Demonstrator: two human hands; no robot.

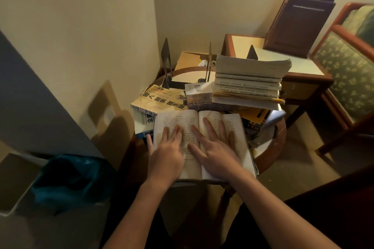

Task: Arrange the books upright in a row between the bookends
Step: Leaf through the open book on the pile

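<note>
Now: both hands flat on open book, books still unsorted

Centre of frame, an open book (178,121) lies face up at the near edge of a round table (272,147). Left hand (166,153) lies palm down on the left page, fingers straight and close together, and one finger hangs past the page's left edge. Right hand (217,153) lies palm down on the right page with fingers spread wide, thumb reaching across the gutter. Neither hand pinches or grips anything.

Behind the open book, left of centre, a yellow book (162,99) lies flat on top of other books. Right of centre a stack of books (249,79) lies flat, page edges toward the camera, with more books and papers jumbled beneath it. No book stands upright.

Bookends: a thin metal one (166,54) stands upright at the table's far left, a second (209,60) upright near the middle, and a dark pointed tip (252,52) shows over the stack.

Lower left, a bin with a blue bag (68,178). Upper right, a side table (299,66), a dark cabinet (299,20) on it, and a patterned chair (348,66) at the right edge
</note>
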